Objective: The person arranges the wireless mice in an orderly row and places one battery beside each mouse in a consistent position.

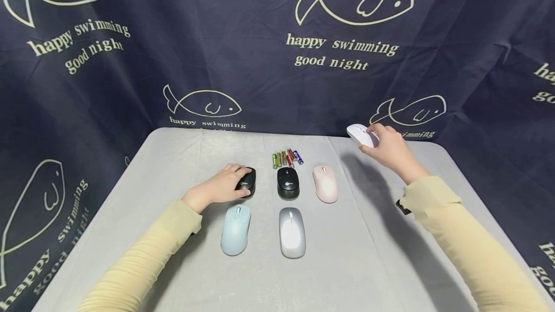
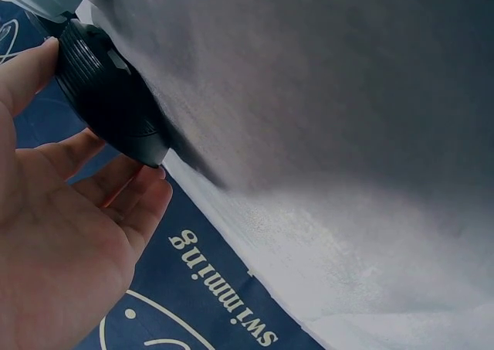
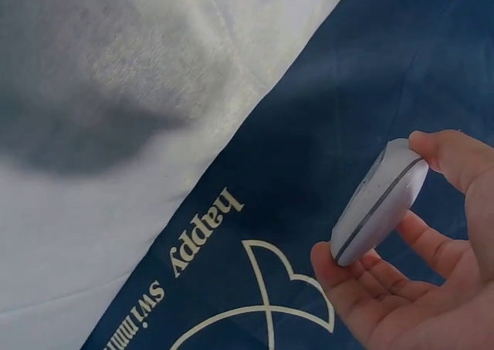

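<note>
My left hand [image 1: 225,183] grips a black computer mouse [image 1: 249,184] on the table, left of a second black mouse [image 1: 288,184]. In the left wrist view, thumb and fingers reach around the black mouse's [image 2: 108,95] sides. Raised over the table's far right part, my right hand [image 1: 392,150] holds a white computer mouse [image 1: 360,134]. The right wrist view has this white mouse [image 3: 380,203] pinched between thumb and fingertips, with the table surface well away from it. A pink mouse [image 1: 326,184] lies between the second black mouse and my right forearm.
Nearer me lie a light blue mouse [image 1: 235,230] and a silver-grey mouse [image 1: 292,232]. Several small batteries [image 1: 287,158] are bunched behind the second black mouse. Dark blue fabric [image 1: 260,37] with fish drawings surrounds the pale table [image 1: 338,264] at the back and sides.
</note>
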Tool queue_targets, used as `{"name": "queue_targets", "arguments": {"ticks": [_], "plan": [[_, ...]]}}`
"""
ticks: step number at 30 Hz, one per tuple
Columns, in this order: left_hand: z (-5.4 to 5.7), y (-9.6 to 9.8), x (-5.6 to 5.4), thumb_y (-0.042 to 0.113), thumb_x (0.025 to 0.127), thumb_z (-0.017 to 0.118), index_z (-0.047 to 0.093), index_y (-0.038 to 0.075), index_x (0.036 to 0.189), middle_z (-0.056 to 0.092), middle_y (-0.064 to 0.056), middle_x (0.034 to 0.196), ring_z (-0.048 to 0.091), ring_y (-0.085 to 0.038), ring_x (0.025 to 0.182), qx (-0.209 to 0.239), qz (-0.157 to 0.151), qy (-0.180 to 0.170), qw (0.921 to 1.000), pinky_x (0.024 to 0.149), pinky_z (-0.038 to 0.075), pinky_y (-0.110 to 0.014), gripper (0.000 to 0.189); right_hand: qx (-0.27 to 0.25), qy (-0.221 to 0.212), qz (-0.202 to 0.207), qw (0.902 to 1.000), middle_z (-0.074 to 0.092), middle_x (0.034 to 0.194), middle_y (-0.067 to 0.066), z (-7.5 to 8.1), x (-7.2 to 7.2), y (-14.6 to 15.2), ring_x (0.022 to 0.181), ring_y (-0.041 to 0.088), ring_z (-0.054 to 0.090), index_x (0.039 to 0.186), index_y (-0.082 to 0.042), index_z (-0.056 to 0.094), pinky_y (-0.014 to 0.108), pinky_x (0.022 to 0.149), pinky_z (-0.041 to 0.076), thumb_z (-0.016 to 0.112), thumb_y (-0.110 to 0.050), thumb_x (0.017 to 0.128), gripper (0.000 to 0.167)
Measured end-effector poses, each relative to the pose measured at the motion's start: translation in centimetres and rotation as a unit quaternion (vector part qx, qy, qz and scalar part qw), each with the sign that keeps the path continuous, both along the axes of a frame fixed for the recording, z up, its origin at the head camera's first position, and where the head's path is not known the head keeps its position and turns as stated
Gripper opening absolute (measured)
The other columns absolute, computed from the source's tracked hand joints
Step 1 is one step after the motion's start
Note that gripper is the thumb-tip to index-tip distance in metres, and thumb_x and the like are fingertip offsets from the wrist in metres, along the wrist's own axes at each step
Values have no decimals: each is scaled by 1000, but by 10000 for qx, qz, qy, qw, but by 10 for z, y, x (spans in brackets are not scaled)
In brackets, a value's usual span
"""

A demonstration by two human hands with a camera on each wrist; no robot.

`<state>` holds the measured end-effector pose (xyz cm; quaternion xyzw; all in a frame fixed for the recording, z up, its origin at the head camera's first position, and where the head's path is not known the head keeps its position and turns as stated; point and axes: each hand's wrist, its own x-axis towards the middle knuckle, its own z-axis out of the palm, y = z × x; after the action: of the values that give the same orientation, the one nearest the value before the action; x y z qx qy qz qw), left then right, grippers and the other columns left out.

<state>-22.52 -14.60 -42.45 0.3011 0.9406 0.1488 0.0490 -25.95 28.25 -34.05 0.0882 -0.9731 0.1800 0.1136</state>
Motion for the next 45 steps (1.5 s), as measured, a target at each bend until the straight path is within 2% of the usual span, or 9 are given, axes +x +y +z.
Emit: {"name": "queue_targets", "arguments": {"ticks": [12, 20, 25, 33, 36, 39, 45], "plan": [[1, 0, 1, 33, 88, 64, 45, 1, 137, 46, -20, 136, 41, -36, 125, 7, 19, -13, 10000, 105, 34, -49, 62, 116, 152, 314, 9993, 57, 99, 23, 4, 21, -8, 83, 35, 52, 114, -5, 55, 46, 65, 40, 74, -31, 76, 50], [2, -1, 1, 33, 88, 64, 45, 0, 136, 46, -21, 136, 41, -36, 125, -1, 11, 11, 10000, 104, 34, -50, 61, 169, 385, 656, 9970, 59, 102, 22, 9, 37, -13, 87, 35, 53, 108, -4, 57, 49, 70, 41, 75, -25, 75, 44], [2, 0, 1, 33, 88, 63, 44, 1, 137, 45, -21, 136, 41, -36, 126, -31, -1, 3, 10000, 105, 33, -50, 62, 232, 363, 697, 9966, 57, 97, 21, 10, 48, -14, 80, 35, 53, 110, -5, 56, 48, 66, 42, 75, -25, 74, 45], [1, -1, 1, 34, 88, 63, 44, 1, 137, 45, -22, 136, 41, -36, 126, -6, -18, 42, 10000, 105, 34, -49, 62, 281, 560, 929, 9937, 58, 107, 18, 7, 61, -15, 85, 33, 53, 108, -5, 56, 45, 68, 42, 76, -21, 73, 44], [0, -2, 1, 34, 88, 63, 43, 2, 138, 45, -21, 136, 40, -36, 126, -23, 20, -4, 10000, 105, 33, -49, 63, 309, 630, 981, 9927, 58, 106, 17, 7, 65, -17, 84, 31, 53, 107, -5, 57, 44, 66, 42, 76, -21, 73, 43], [0, -2, 1, 35, 89, 63, 43, 2, 138, 45, -21, 137, 40, -36, 126, -48, 34, -28, 10000, 105, 33, -49, 62, 325, 618, 985, 9927, 58, 103, 16, 7, 70, -18, 81, 30, 53, 108, -7, 57, 41, 64, 42, 76, -22, 73, 42], [0, -1, 1, 34, 89, 63, 43, 1, 138, 44, -21, 137, 40, -36, 126, 5, 19, -36, 10000, 105, 33, -49, 62, 255, 509, 1008, 9933, 59, 107, 18, 9, 82, -23, 87, 30, 54, 110, -8, 57, 43, 68, 43, 76, -23, 75, 43]]}}
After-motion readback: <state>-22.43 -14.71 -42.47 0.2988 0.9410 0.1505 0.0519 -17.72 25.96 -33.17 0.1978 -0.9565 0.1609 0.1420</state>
